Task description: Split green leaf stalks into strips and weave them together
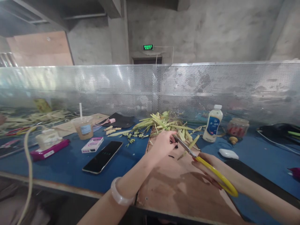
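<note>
My right hand (207, 168) is closed round the yellow handles of a pair of scissors (215, 175). The scissor blades point forward and left, their tips close to the fingers of my left hand (166, 142). That hand is closed in a pinch over the wooden board (164, 190); what its fingers hold is hidden. Just beyond it lies a loose heap of yellow-green plant strips (164, 122), spread across the far end of the board. A few dark and pale scraps lie on the board below the blades.
Left on the blue table (131, 159) are a phone (103, 157), a pink-white box (92, 145), a drink cup with straw (83, 128), tissues (50, 148) and green sprigs (134, 136). Rightward stand a bottle (212, 125), a jar (237, 127) and a white case (228, 153). A perforated metal screen (192, 90) rises behind.
</note>
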`<move>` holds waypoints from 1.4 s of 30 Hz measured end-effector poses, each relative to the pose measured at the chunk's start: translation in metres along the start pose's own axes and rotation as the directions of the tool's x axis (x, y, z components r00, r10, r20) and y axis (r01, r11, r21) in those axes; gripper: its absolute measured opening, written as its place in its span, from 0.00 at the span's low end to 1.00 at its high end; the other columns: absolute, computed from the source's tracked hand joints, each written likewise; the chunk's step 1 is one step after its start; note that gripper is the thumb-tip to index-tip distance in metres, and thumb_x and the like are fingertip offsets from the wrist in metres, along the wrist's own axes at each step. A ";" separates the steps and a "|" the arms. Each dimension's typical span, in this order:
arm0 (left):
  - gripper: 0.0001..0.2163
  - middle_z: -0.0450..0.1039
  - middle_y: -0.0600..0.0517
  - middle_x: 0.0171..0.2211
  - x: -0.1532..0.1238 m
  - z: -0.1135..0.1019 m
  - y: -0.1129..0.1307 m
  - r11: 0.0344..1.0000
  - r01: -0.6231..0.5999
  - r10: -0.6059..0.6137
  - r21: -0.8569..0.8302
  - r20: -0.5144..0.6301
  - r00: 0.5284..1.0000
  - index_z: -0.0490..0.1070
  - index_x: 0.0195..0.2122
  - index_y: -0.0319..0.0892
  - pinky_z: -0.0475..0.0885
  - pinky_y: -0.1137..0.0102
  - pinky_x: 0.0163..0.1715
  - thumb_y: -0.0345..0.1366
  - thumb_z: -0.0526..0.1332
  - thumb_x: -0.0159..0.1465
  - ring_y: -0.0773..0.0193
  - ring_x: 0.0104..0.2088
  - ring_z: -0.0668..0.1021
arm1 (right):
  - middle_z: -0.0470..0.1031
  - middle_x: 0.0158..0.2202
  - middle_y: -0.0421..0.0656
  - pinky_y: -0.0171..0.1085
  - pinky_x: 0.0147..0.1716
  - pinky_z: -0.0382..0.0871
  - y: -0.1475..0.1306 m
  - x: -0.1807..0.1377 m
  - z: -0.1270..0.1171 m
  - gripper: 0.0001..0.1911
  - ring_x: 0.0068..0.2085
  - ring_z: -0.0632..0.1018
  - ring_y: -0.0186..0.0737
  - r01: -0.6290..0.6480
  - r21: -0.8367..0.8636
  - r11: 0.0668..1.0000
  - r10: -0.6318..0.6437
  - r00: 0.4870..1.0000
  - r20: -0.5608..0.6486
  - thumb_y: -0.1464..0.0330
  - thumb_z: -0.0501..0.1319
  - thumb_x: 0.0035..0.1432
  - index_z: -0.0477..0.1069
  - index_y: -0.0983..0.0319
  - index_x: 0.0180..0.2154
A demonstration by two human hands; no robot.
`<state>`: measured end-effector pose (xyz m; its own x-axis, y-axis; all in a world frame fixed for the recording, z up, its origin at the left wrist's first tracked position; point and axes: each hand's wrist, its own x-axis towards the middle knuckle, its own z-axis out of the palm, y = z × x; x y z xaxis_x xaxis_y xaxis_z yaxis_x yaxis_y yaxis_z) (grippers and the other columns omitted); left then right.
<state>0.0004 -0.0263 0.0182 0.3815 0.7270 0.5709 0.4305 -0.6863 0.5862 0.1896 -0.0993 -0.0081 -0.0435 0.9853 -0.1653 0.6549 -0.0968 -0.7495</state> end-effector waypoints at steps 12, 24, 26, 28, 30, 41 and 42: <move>0.19 0.72 0.51 0.27 0.000 -0.002 0.004 1.000 0.012 -0.012 0.017 -0.001 1.000 0.69 0.44 0.40 0.70 0.68 0.37 0.27 0.61 0.49 0.63 0.33 0.74 | 0.59 0.10 0.31 0.27 0.07 0.56 -0.009 -0.005 0.000 0.13 0.09 0.62 0.29 -0.017 0.033 0.999 0.017 1.000 -0.005 0.57 0.52 0.53 0.58 0.61 0.32; 0.19 0.73 0.50 0.28 0.001 0.000 0.002 0.999 0.016 -0.016 0.044 -0.001 1.000 0.69 0.45 0.39 0.69 0.67 0.39 0.29 0.62 0.49 0.62 0.35 0.74 | 0.60 0.13 0.31 0.26 0.09 0.53 -0.019 -0.007 0.002 0.13 0.10 0.62 0.26 0.021 0.085 0.996 -0.016 0.999 -0.052 0.60 0.55 0.51 0.61 0.62 0.35; 0.19 0.73 0.51 0.29 0.002 0.001 0.001 0.999 0.027 -0.027 0.038 -0.010 1.000 0.69 0.45 0.39 0.69 0.67 0.39 0.29 0.62 0.49 0.62 0.35 0.74 | 0.60 0.13 0.30 0.26 0.08 0.53 -0.017 -0.005 0.003 0.13 0.10 0.63 0.27 0.017 0.098 0.995 -0.013 0.999 -0.044 0.60 0.55 0.51 0.60 0.62 0.36; 0.19 0.73 0.51 0.28 0.002 0.002 0.000 0.999 0.030 -0.030 0.026 -0.009 1.000 0.69 0.44 0.40 0.69 0.67 0.39 0.29 0.62 0.49 0.62 0.35 0.74 | 0.58 0.13 0.30 0.26 0.08 0.53 -0.016 -0.003 0.004 0.12 0.09 0.62 0.27 0.007 0.100 0.995 -0.003 0.999 -0.042 0.61 0.54 0.52 0.59 0.62 0.36; 0.19 0.72 0.51 0.28 0.002 0.002 0.000 1.000 0.029 -0.029 0.011 -0.009 1.000 0.69 0.44 0.40 0.69 0.68 0.38 0.29 0.63 0.48 0.63 0.34 0.74 | 0.57 0.12 0.29 0.26 0.08 0.52 -0.017 -0.003 0.004 0.10 0.09 0.62 0.27 -0.005 0.093 0.996 0.010 0.999 -0.054 0.63 0.54 0.53 0.59 0.62 0.35; 0.17 0.72 0.51 0.28 0.001 0.001 0.002 0.999 0.053 -0.053 -0.002 -0.032 0.998 0.70 0.41 0.40 0.70 0.69 0.36 0.27 0.63 0.48 0.64 0.32 0.74 | 0.56 0.12 0.29 0.26 0.09 0.53 -0.015 -0.002 0.004 0.11 0.09 0.62 0.26 0.037 0.064 0.997 -0.033 0.997 -0.074 0.62 0.55 0.51 0.61 0.63 0.35; 0.17 0.72 0.51 0.28 0.001 0.001 0.003 0.999 0.053 -0.054 -0.007 -0.029 0.998 0.70 0.41 0.39 0.70 0.69 0.35 0.27 0.62 0.48 0.64 0.32 0.74 | 0.56 0.11 0.29 0.26 0.09 0.53 -0.016 -0.002 0.004 0.11 0.09 0.62 0.26 0.036 0.057 0.998 -0.031 0.996 -0.081 0.63 0.55 0.51 0.61 0.63 0.35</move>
<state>0.0025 -0.0274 0.0201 0.3340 0.7618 0.5550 0.4444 -0.6466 0.6201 0.1766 -0.1007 0.0016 -0.0030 0.9960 -0.0895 0.6088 -0.0691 -0.7903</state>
